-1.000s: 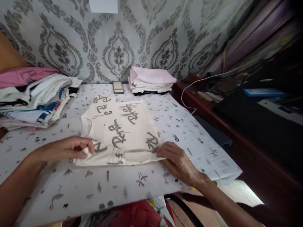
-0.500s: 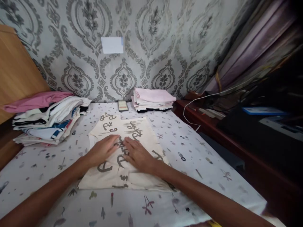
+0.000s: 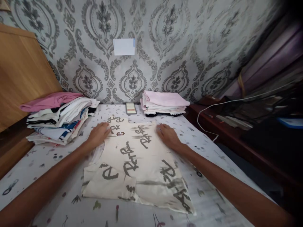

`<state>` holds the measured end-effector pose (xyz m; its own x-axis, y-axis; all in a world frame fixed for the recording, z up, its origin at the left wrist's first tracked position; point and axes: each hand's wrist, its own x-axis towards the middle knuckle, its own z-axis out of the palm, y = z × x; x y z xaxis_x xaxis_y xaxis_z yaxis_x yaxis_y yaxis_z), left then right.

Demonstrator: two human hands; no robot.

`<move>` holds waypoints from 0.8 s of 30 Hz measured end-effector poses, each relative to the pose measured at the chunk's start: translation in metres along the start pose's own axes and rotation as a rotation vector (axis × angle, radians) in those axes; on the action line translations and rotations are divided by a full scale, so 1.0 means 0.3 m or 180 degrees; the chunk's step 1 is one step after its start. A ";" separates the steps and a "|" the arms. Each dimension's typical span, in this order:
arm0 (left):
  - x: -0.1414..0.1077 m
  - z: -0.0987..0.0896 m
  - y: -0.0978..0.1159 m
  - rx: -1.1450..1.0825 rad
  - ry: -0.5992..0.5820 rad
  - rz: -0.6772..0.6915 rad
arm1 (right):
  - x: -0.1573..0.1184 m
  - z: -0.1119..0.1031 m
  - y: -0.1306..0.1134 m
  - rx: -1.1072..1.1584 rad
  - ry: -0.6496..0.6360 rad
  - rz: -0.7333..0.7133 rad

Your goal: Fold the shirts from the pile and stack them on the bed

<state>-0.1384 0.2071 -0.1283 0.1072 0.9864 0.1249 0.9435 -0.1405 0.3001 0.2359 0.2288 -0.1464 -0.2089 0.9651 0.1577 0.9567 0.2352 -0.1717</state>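
Observation:
A cream shirt (image 3: 149, 160) with dark painted-looking lettering lies spread on the patterned bedsheet, a few creases across its lower half. My left hand (image 3: 99, 134) rests at its upper left edge, fingers stretched toward the cloth. At the upper right edge, my right hand (image 3: 168, 136) lies palm down with its fingertips at the fabric's border. Neither hand visibly lifts any cloth. The undersides of the fingers are hidden.
A stack of folded clothes (image 3: 59, 121) stands left beside a wooden panel (image 3: 26, 72). Pink and white folded cloths (image 3: 164, 102) sit at the back, near a small blurred phone-like object (image 3: 131, 108). A white cable (image 3: 201, 118) hangs by the dark red furniture on the right.
Both hands have moved apart from the shirt's middle, out to its left and right edges. More of the lettering shows, and the lower right corner lies spread out. The view has shifted slightly.

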 end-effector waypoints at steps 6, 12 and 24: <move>0.312 -0.003 -0.024 -0.0350 -0.0062 -0.1163 | 0.230 0.017 -0.051 0.0359 -0.0167 0.0180; 0.381 0.007 -0.032 -0.0821 0.0036 -0.1301 | 0.303 0.001 -0.023 0.0783 -0.0336 0.0229; 0.116 -0.178 0.013 -0.2477 0.0041 -0.0452 | 0.099 -0.092 -0.030 0.1916 0.0289 -0.0002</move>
<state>-0.1479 0.2363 -0.0722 -0.0059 0.9989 0.0455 0.4571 -0.0377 0.8886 0.2267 0.2522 -0.1132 -0.1659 0.9575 0.2357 0.6684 0.2850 -0.6870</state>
